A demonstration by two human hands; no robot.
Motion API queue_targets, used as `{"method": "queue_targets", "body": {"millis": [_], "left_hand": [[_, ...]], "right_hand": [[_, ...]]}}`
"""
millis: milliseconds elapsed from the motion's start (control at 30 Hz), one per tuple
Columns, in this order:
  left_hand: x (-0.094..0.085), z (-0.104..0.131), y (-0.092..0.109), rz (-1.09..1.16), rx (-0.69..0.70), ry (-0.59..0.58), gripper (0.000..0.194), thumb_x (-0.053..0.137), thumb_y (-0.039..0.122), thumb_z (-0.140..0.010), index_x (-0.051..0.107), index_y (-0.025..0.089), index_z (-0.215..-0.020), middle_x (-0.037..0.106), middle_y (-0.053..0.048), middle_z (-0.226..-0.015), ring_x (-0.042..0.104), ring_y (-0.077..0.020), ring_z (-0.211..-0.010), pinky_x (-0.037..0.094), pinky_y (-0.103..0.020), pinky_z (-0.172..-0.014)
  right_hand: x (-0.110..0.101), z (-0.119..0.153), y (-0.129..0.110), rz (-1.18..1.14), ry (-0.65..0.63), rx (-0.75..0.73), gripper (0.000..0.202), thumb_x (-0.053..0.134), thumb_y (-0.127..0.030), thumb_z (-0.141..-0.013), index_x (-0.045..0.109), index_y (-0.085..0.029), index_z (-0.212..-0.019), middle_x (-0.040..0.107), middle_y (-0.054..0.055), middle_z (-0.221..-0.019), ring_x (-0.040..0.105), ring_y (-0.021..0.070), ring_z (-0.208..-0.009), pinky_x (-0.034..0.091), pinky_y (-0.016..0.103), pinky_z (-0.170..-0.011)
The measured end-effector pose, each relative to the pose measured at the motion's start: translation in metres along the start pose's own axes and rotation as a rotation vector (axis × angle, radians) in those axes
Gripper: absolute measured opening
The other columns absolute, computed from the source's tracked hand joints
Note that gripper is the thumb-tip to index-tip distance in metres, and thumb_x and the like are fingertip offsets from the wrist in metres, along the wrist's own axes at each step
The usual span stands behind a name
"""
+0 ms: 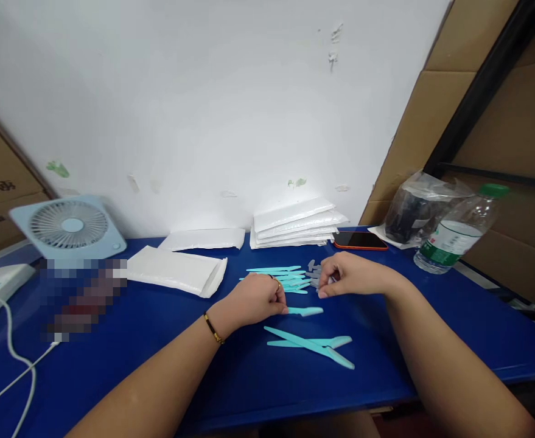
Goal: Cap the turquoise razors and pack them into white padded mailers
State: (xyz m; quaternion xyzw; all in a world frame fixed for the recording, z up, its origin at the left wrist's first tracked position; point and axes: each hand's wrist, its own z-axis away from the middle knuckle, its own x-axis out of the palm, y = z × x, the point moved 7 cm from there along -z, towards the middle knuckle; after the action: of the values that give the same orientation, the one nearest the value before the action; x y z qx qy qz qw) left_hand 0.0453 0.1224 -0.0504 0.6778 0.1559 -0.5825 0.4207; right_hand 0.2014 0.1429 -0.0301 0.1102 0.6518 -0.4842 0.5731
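Observation:
My left hand [258, 298] pinches the handle end of a turquoise eyebrow razor [305, 311], whose blade end points right. Just behind that hand lies a pile of similar eyebrow razors [274, 269], partly hidden by it. Small translucent blade caps [311, 266] are gathered at the right end of the pile. Over these caps is my right hand [352, 274], its fingers curled and closed; what they grip, if anything, is unclear. Nearer to me, two crossed eyebrow razors [324, 350] lie on the blue table [230, 383].
White padded mailers [294, 225] are stacked against the wall, with others [176, 271] lying to the left. A phone [361, 240], a water bottle [452, 243] and a bagged dark object [406, 216] stand right. On the left are a fan [73, 225] and a white cable [20, 365].

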Motion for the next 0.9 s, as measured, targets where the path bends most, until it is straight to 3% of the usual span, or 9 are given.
{"method": "queue_targets", "body": {"millis": [100,200,367,500,600,767,900], "left_hand": [[-0.007,-0.003,-0.002,-0.051,0.005,0.1,0.016,0.059,0.034,-0.076,0.069,0.022,-0.074,0.065,0.001,-0.071,0.055,-0.0129,-0.066,0.032,-0.024,-0.058],[-0.013,-0.004,-0.004,-0.11,-0.016,0.165,0.015,0.059,0.034,-0.077,0.068,0.022,-0.073,0.065,0.001,-0.074,0.055,-0.0136,-0.068,0.032,-0.025,-0.063],[-0.019,-0.005,-0.014,-0.159,-0.073,0.239,0.017,0.059,0.036,-0.078,0.066,0.022,-0.071,0.064,0.002,-0.081,0.056,-0.0137,-0.071,0.031,-0.026,-0.064],[-0.019,-0.007,-0.024,-0.179,-0.124,0.244,0.015,0.059,0.033,-0.078,0.066,0.022,-0.071,0.064,0.002,-0.078,0.056,-0.0143,-0.07,0.03,-0.027,-0.064],[-0.018,-0.008,-0.02,-0.176,-0.098,0.238,0.015,0.06,0.033,-0.078,0.066,0.022,-0.071,0.064,0.002,-0.081,0.056,-0.015,-0.074,0.031,-0.027,-0.066],[-0.016,-0.009,-0.015,-0.183,-0.065,0.239,0.015,0.06,0.034,-0.078,0.067,0.023,-0.071,0.065,0.002,-0.082,0.057,-0.0156,-0.077,0.031,-0.028,-0.067],[-0.017,-0.011,-0.025,-0.189,-0.109,0.247,0.014,0.061,0.032,-0.077,0.067,0.022,-0.07,0.065,0.002,-0.079,0.056,-0.0148,-0.074,0.03,-0.027,-0.066]], "right_hand": [[0.01,-0.003,-0.012,-0.022,-0.079,-0.074,0.034,0.068,-0.049,-0.066,0.072,-0.017,-0.077,0.064,0.002,-0.071,0.053,0.0129,-0.063,0.036,0.022,-0.055],[0.013,-0.007,-0.016,-0.025,-0.035,-0.101,0.031,0.064,-0.046,-0.071,0.07,-0.015,-0.072,0.06,0.001,-0.067,0.049,0.0108,-0.058,0.035,0.022,-0.053],[0.006,-0.007,0.0,-0.046,0.027,-0.034,0.029,0.058,-0.041,-0.075,0.067,-0.015,-0.066,0.061,0.001,-0.065,0.049,0.0111,-0.057,0.035,0.022,-0.052],[-0.001,-0.006,0.01,-0.098,0.084,0.005,0.029,0.061,-0.042,-0.073,0.069,-0.015,-0.072,0.064,0.003,-0.069,0.053,0.0128,-0.06,0.037,0.022,-0.053],[0.003,-0.01,0.005,-0.134,0.093,0.02,0.033,0.063,-0.047,-0.07,0.07,-0.016,-0.079,0.065,0.003,-0.071,0.053,0.0121,-0.058,0.037,0.022,-0.052],[0.007,-0.012,-0.002,-0.097,0.078,-0.046,0.032,0.06,-0.044,-0.073,0.069,-0.014,-0.069,0.063,0.003,-0.067,0.052,0.011,-0.056,0.037,0.021,-0.05],[-0.007,-0.007,0.018,-0.059,0.138,0.037,0.029,0.061,-0.042,-0.072,0.07,-0.015,-0.07,0.066,0.004,-0.068,0.055,0.0135,-0.059,0.037,0.022,-0.052]]}}
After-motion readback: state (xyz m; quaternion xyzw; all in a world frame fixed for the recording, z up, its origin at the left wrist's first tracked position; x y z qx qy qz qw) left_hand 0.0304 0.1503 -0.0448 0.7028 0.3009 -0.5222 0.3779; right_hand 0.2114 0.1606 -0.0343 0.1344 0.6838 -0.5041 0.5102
